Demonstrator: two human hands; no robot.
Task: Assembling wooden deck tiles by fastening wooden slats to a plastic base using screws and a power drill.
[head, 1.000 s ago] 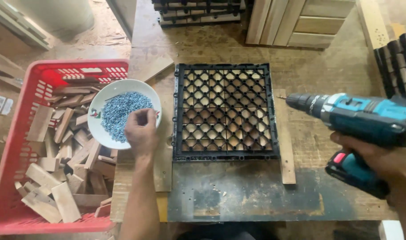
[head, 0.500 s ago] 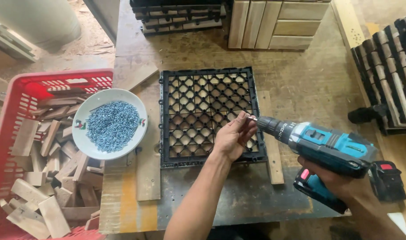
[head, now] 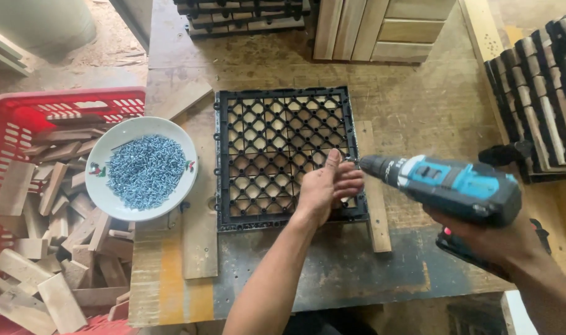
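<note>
Here the drill [head: 447, 186], teal and black plastic with a dark chuck, lies level over the right edge of the grid [head: 285, 155], its tip pointing left. Right hand [head: 490, 239]: grip closed round the drill's handle from below. Left hand [head: 325, 186]: fingers [head: 348, 180] curled, thumb up, pinched at the drill tip; a small bright screw seems held there, too small to be sure. The hand rests over the grid's lower right corner.

Grid: square, black plastic lattice of rounded cells, pale wood showing through, flat on the table [head: 419, 111]. A wood strip [head: 374, 198] lies along its right side, a wood plank [head: 199, 236] along its left.

Left of the plank: white round plate [head: 174, 186], heaped with small silvery screws [head: 145, 170]. Further left: red plastic crate [head: 22, 115], slotted walls, full of rough wood offcuts [head: 53, 273]. Far right: stack of dark slatted tiles [head: 543, 93]. Table top worn, scuffed, dusty.
</note>
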